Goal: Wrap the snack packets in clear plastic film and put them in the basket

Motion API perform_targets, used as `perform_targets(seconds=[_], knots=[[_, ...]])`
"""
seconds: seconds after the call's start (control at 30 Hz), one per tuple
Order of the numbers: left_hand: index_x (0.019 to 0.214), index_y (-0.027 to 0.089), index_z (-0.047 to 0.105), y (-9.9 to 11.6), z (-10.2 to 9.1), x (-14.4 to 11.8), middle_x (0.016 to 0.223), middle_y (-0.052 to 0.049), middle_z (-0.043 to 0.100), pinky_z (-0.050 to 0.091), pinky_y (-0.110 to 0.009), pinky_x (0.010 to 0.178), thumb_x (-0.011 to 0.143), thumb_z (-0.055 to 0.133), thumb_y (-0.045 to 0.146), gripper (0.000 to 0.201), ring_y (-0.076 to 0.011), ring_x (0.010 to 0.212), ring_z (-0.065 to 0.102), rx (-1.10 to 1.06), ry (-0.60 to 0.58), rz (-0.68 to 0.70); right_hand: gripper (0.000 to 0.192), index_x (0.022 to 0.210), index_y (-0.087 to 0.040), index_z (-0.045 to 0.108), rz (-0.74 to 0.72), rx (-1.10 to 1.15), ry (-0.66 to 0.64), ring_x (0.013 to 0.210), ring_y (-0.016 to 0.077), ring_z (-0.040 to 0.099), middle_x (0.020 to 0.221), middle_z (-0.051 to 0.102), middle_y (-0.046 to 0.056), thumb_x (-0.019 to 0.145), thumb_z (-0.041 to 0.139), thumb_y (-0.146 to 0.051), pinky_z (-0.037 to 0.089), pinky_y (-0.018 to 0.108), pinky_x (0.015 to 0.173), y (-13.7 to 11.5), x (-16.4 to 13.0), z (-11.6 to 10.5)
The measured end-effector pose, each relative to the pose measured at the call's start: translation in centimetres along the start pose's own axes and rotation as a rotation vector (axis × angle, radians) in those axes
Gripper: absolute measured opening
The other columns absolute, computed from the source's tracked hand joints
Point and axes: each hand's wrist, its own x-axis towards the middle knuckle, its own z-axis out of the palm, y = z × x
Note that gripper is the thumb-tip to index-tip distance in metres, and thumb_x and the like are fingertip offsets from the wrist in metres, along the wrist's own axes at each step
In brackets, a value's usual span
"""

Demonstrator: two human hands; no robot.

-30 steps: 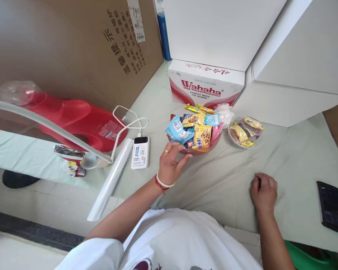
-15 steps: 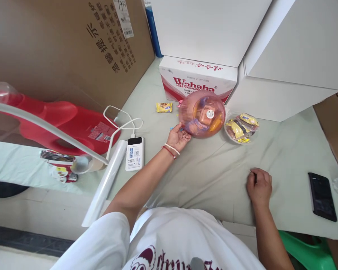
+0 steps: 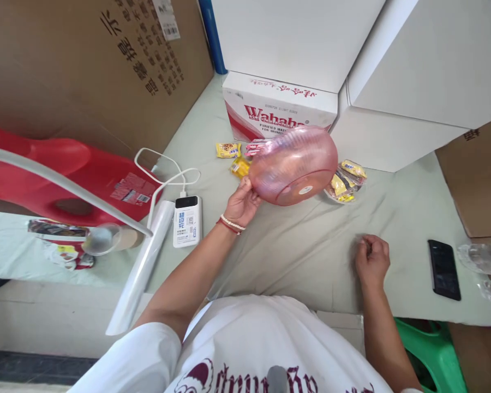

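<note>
Left hand [image 3: 240,203] raised, right hand [image 3: 371,261] seemingly fisted.

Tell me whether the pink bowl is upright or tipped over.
Tipped over. The left hand holds the pink bowl by its rim, bottom and sticker facing the camera, above snack packets lying on the table.

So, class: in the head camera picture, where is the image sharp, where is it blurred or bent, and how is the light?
Head view: soft even daylight, faint shadows; the pink bowl in the left hand is slightly motion-blurred; the power bank print stays sharp; box edges bend toward the frame's corners; the phone screen shows dull glare.
</note>
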Motion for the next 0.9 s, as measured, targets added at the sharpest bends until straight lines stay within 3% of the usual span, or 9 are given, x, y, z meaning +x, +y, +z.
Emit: perform_targets(seconds=[0.13, 0.23, 0.37, 0.47, 0.53, 0.67, 0.77, 0.83, 0.9], knots=[[0.098, 0.021, 0.071, 0.5, -2.7, -0.3, 0.086, 0.000, 0.076, 0.058, -0.029, 0.081, 0.088, 0.064, 0.023, 0.013, -0.0162, 0.085, 0.072, -0.081, 0.065, -0.030, 0.031, 0.117, -0.016, 0.066, -0.029, 0.083, 0.059, 0.087, 0.0191, 0.061, 0.120, 0.060, 0.015, 0.095, 0.055, -0.037, 0.056, 0.041, 0.086, -3.3, 2.1, 0.2], [0.099, 0.019, 0.073, -0.1, -3.8, -0.8, 0.089, -0.002, 0.078, 0.059, -0.036, 0.095, 0.081, 0.064, 0.019, 0.020, -0.0196, 0.092, 0.074, -0.076, 0.079, -0.050, 0.038, 0.131, -0.019, 0.059, -0.087, 0.122, 0.019, 0.081, 0.0151, 0.059, 0.134, 0.053, 0.016, 0.096, 0.055, -0.035, 0.057, 0.035, 0.076, -5.6, 4.7, 1.8], [0.098, 0.019, 0.074, -1.6, -4.5, -2.0, 0.090, -0.002, 0.078, 0.059, -0.034, 0.094, 0.079, 0.068, 0.020, 0.020, -0.0185, 0.089, 0.073, -0.035, 0.082, -0.133, 0.034, 0.127, -0.021, 0.064, -0.173, 0.011, -0.120, 0.093, 0.0202, 0.060, 0.131, 0.059, 0.014, 0.097, 0.054, -0.033, 0.055, 0.038, 0.086, -6.5, 8.2, 4.8], [0.087, 0.019, 0.073, -2.0, -4.7, -3.1, 0.087, 0.000, 0.072, 0.057, -0.026, 0.078, 0.075, 0.078, 0.022, 0.014, -0.0129, 0.076, 0.067, 0.050, -0.003, -0.118, 0.027, 0.110, -0.018, 0.072, -0.200, -0.093, -0.166, 0.101, 0.0255, 0.057, 0.110, 0.068, 0.013, 0.096, 0.051, -0.029, 0.049, 0.042, 0.094, -5.5, 9.9, 6.0], [0.076, 0.017, 0.073, -1.6, -4.7, -3.9, 0.089, -0.001, 0.066, 0.053, -0.024, 0.069, 0.069, 0.086, 0.027, 0.019, -0.0105, 0.072, 0.061, 0.145, -0.104, -0.079, 0.028, 0.106, -0.017, 0.073, -0.194, -0.102, -0.161, 0.101, 0.0259, 0.056, 0.107, 0.069, 0.014, 0.096, 0.050, -0.028, 0.048, 0.042, 0.095, -4.1, 10.4, 5.9], [0.059, 0.015, 0.069, -0.7, -3.8, -5.3, 0.090, -0.004, 0.056, 0.046, -0.025, 0.063, 0.069, 0.089, 0.048, 0.039, -0.0115, 0.072, 0.053, 0.386, -0.237, -0.037, 0.028, 0.102, -0.019, 0.073, -0.173, -0.076, -0.120, 0.102, 0.0251, 0.057, 0.108, 0.069, 0.012, 0.095, 0.050, -0.032, 0.046, 0.044, 0.099, -0.6, 10.5, 4.0], [0.049, 0.016, 0.052, -1.1, -2.7, -6.1, 0.082, -0.002, 0.051, 0.045, -0.027, 0.069, 0.070, 0.089, 0.048, 0.053, -0.0126, 0.073, 0.048, 0.575, -0.241, 0.017, 0.026, 0.098, -0.019, 0.073, -0.100, -0.093, -0.071, 0.100, 0.0261, 0.058, 0.104, 0.068, 0.012, 0.092, 0.054, -0.035, 0.046, 0.046, 0.098, 2.4, 10.9, 2.5], [0.055, 0.017, 0.049, -1.8, -1.9, -6.6, 0.085, -0.002, 0.053, 0.047, -0.028, 0.076, 0.068, 0.091, 0.040, 0.049, -0.0148, 0.081, 0.051, 0.690, -0.266, 0.054, 0.024, 0.096, -0.018, 0.072, -0.052, -0.117, -0.059, 0.100, 0.0269, 0.058, 0.102, 0.067, 0.013, 0.090, 0.056, -0.034, 0.046, 0.048, 0.098, 4.1, 11.9, 1.7], [0.076, 0.020, 0.061, -2.5, -1.3, -7.1, 0.102, -0.004, 0.058, 0.050, -0.029, 0.081, 0.067, 0.089, 0.032, 0.032, -0.0186, 0.096, 0.054, 0.796, -0.244, 0.094, 0.023, 0.099, -0.016, 0.073, -0.007, -0.140, -0.073, 0.099, 0.0260, 0.058, 0.104, 0.066, 0.014, 0.089, 0.058, -0.031, 0.046, 0.048, 0.100, 5.3, 13.4, 0.9]])
